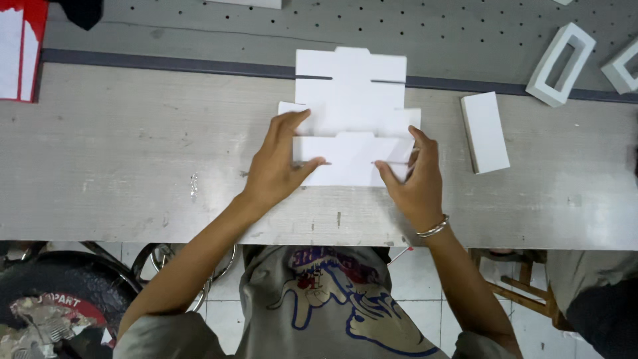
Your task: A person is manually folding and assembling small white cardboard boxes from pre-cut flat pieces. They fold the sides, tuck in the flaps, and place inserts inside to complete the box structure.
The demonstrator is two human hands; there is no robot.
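Note:
A flat white die-cut cardboard blank (350,100) lies on the grey worktable (133,159), its near panel folded up toward me. My left hand (276,165) grips the left side of that folded panel, thumb on the front and fingers behind. My right hand (415,178), with a silver bracelet on the wrist, pinches the panel's right side the same way. Both hands hold the blank at the middle of the table.
A closed white box (485,131) lies to the right of the blank. Two open white box sleeves (561,63) (623,66) rest on the perforated grey board at back right. A red-and-white item (20,46) sits at far left. A wooden stool (525,286) stands below right.

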